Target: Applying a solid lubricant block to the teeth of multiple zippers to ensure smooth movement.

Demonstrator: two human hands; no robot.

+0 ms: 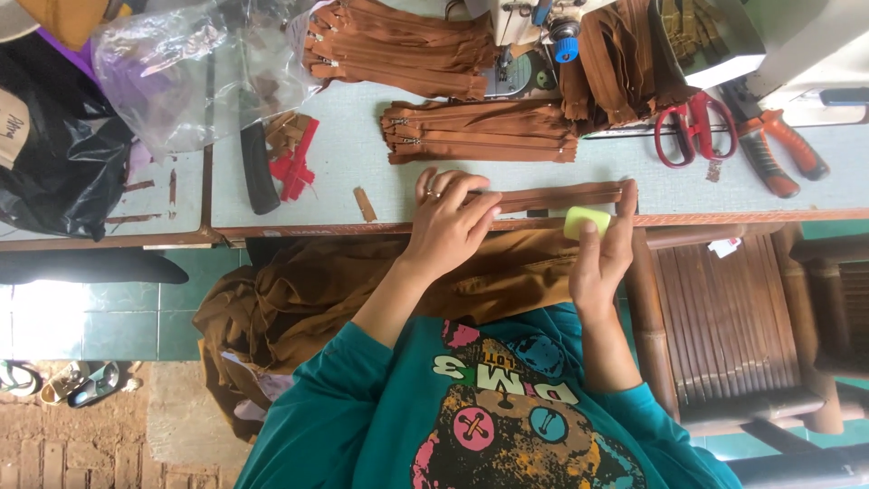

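The head view looks straight down on a pale work surface [380,181] with a wooden front edge; a single brown zipper [561,196] lies flat along that near edge, stretched out left to right. The left hand [448,222] rests on the zipper's left end, fingers spread flat and pressing down, it seems to pin the tape so it cannot slide; a ring shows on one finger. The right hand [605,254] sits at the zipper's right end, thumb and fingers pinched together on a small yellow-green block [587,220], perhaps chalk or wax, held just at the surface edge beside the tape; its forefinger reaches up to touch the zipper's tip.

Farther back, a neat stack of brown zippers [480,132] lies in the middle of the surface, and a second stack [398,45] lies beyond it to the left, near a sewing machine [534,36]; more brown strips hang at the right of the machine. Red-handled scissors [692,127] and orange-handled pliers [778,149] lie at the far right, within easy reach of the right hand. To the left are a clear plastic bag [190,63], a black bag [63,154], a dark knife handle [258,172] and red scraps [294,163]. Brown cloth [299,299] is bunched in the person's lap below the surface edge; a wooden chair [724,326] stands at the right.
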